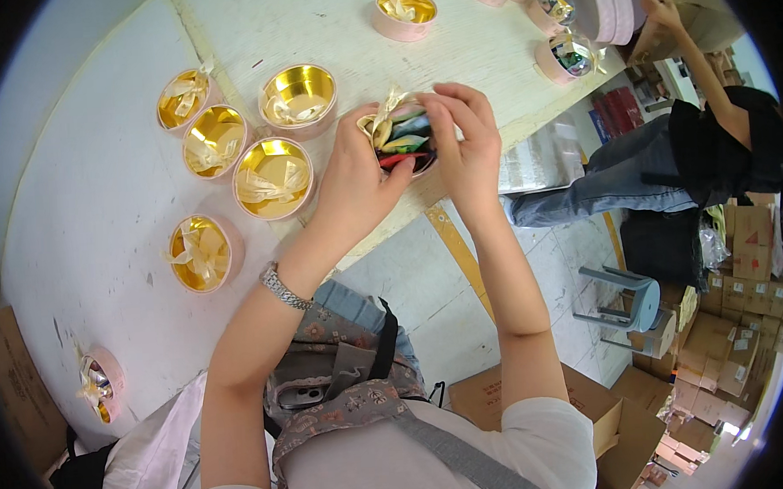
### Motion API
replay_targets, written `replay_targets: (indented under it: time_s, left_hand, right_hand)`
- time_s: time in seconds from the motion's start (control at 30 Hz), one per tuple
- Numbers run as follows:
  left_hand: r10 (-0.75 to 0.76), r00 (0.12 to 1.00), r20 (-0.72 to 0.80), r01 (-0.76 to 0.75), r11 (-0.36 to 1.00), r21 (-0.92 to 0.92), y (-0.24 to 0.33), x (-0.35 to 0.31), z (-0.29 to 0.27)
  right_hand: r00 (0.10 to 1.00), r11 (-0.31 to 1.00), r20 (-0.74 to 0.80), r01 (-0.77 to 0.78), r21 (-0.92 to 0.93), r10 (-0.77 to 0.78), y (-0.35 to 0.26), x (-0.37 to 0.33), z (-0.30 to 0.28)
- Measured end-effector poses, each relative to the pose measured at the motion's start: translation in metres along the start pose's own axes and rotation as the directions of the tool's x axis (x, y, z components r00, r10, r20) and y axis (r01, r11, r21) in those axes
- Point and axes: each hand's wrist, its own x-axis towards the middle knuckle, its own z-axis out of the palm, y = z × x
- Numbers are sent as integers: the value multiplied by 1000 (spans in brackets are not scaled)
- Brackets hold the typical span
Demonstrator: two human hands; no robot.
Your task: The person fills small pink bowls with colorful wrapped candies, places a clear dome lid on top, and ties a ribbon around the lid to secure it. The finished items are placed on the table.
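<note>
Between my hands, near the table edge, is a small round gift box packed with colourful wrapped packets (406,135), green, blue and red among them. A cream ribbon (388,112) rises at its far left rim. My left hand (361,171) wraps round the box's left side, its thumb by the packets at the near rim. Curved round the right side, my right hand (467,139) has its fingers at the rim and against the packets. Both hands cover most of the box's wall. Just left stand pink round boxes (273,178) with gold insides and cream ribbons.
Farther along the table are another gold-lined box (404,15) and several filled boxes (564,58) near large round pink lids (598,3). A person (714,148) stands at right, one hand raised. A grey-blue stool (643,305) and stacked cardboard cartons (749,314) occupy the floor.
</note>
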Motion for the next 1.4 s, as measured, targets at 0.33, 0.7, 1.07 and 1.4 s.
replay_targets:
  time_s: [0.33,0.7,1.07,1.4]
  left_hand:
    - [41,995,94,-44,999,28,12,1,-3]
    - [177,974,139,-205,953,221,23,24,-3]
    - [157,978,-133,-100,928,359,-10,85,-11]
    - [11,893,-450,185,903,389,-77,119,-138]
  right_hand:
    - [970,988,192,-154,0,151,-18,-4,-20]
    - [839,956,491,-291,39,235,3,27,-34]
    - [840,711,-489,-195,-676,-235,197,93,-129]
    - [992,969,-37,-125,-213,120,140,108,-49]
